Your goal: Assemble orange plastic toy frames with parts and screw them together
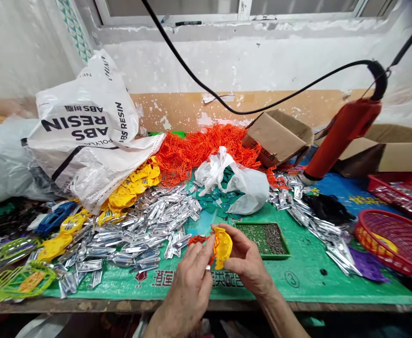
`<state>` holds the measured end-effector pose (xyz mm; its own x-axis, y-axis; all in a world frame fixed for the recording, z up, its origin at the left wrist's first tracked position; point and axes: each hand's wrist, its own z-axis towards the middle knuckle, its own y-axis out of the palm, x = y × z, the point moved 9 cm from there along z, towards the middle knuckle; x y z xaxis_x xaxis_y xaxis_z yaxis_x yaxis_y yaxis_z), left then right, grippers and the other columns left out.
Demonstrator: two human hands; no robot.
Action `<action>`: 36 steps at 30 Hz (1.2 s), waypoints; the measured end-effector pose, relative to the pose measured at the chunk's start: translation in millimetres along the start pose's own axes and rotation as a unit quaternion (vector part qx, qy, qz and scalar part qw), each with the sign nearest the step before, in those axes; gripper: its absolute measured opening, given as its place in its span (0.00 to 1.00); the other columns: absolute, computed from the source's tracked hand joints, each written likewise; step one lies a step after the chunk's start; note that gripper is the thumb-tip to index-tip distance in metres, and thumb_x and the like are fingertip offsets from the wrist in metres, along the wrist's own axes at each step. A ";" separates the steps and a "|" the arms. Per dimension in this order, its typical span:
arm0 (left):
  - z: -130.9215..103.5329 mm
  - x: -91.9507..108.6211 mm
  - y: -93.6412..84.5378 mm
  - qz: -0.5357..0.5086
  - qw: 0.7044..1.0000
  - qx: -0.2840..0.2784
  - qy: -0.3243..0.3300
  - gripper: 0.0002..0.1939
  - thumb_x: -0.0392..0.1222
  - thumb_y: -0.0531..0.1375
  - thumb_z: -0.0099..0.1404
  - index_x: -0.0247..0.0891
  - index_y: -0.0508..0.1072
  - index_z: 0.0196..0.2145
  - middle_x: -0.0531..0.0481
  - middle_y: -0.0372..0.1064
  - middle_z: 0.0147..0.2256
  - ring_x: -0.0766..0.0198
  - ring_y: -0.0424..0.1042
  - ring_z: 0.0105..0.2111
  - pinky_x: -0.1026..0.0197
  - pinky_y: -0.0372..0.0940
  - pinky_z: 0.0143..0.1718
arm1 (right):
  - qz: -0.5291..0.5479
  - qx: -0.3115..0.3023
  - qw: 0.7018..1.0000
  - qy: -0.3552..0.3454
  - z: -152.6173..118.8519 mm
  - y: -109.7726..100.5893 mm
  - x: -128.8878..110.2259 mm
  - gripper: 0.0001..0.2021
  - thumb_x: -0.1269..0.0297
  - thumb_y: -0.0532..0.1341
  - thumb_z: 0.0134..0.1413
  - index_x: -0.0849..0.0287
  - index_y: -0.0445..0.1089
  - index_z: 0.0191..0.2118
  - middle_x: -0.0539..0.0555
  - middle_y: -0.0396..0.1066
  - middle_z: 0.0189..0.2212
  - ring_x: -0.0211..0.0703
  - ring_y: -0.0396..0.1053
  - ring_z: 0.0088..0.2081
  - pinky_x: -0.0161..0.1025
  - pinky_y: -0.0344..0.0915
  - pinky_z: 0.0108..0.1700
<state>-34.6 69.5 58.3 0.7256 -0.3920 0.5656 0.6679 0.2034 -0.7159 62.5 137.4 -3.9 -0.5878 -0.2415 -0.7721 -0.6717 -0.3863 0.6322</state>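
Yellow part held between hands, above green mat; outer curve gripped by thumb and fingers of right hand. Orange lattice piece pinched by left hand, just beside yellow part; contact cannot be told. Both judged light, smooth, stiffish plastic; lattice perhaps easily bent. Yellow part best taken by rim.

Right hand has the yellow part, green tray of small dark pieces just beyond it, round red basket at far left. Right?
Wrong side for the basket: the head view shows the round red basket at far right. The right hand does hold the yellow part, with the green tray just beyond.
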 end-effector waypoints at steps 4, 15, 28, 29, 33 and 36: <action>-3.8 5.2 9.0 0.043 0.998 -0.032 0.037 0.41 0.22 0.48 0.61 0.43 0.45 0.69 0.40 0.69 0.50 0.52 0.69 0.50 0.45 0.67 0.52 | -0.023 -0.011 1.000 -0.002 -2.6 -2.2 -0.1 0.35 0.64 0.78 0.30 0.48 0.74 0.51 0.52 0.72 0.55 0.45 0.70 0.53 0.36 0.67 0.52; -5.1 7.9 12.8 0.047 0.996 -0.065 0.045 0.44 0.20 0.47 0.60 0.46 0.41 0.70 0.41 0.68 0.48 0.51 0.67 0.49 0.45 0.69 0.48 | -0.067 -0.022 0.997 -0.006 -6.3 -3.6 1.7 0.36 0.63 0.77 0.32 0.50 0.72 0.53 0.56 0.71 0.56 0.50 0.70 0.55 0.43 0.65 0.57; -5.1 8.6 16.9 0.030 0.996 -0.076 0.046 0.38 0.21 0.46 0.61 0.40 0.50 0.67 0.40 0.69 0.44 0.52 0.66 0.42 0.48 0.68 0.44 | -0.081 -0.004 0.997 0.010 -10.1 -7.7 2.6 0.36 0.64 0.77 0.31 0.50 0.73 0.53 0.57 0.71 0.56 0.53 0.68 0.57 0.48 0.61 0.61; -5.1 8.2 18.1 0.030 0.995 -0.080 0.044 0.38 0.21 0.46 0.60 0.40 0.51 0.67 0.40 0.69 0.44 0.52 0.66 0.42 0.47 0.68 0.44 | -0.082 -0.004 0.997 0.010 -10.3 -8.7 2.8 0.36 0.64 0.77 0.31 0.49 0.73 0.53 0.57 0.71 0.56 0.53 0.68 0.57 0.48 0.62 0.61; -1.0 9.6 16.0 -0.018 0.995 -0.097 0.026 0.34 0.22 0.49 0.60 0.37 0.58 0.63 0.40 0.68 0.46 0.52 0.66 0.47 0.47 0.64 0.50 | -0.095 0.010 0.995 -0.013 -8.8 -8.1 -2.5 0.34 0.65 0.77 0.31 0.45 0.74 0.51 0.54 0.72 0.54 0.50 0.69 0.54 0.46 0.65 0.57; 5.8 4.3 5.3 -0.107 0.988 -0.107 -0.040 0.16 0.30 0.53 0.65 0.36 0.72 0.48 0.43 0.69 0.41 0.56 0.67 0.41 0.55 0.65 0.44 | -0.173 0.003 0.983 -0.061 -2.7 6.2 -14.8 0.30 0.66 0.76 0.34 0.45 0.75 0.49 0.52 0.72 0.48 0.45 0.70 0.47 0.40 0.69 0.48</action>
<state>-26.9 74.1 59.3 0.5885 -0.3318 0.7373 0.7632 -0.0731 -0.6420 68.3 136.2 11.4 -0.3725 0.0128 -0.9279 -0.8438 -0.4209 0.3330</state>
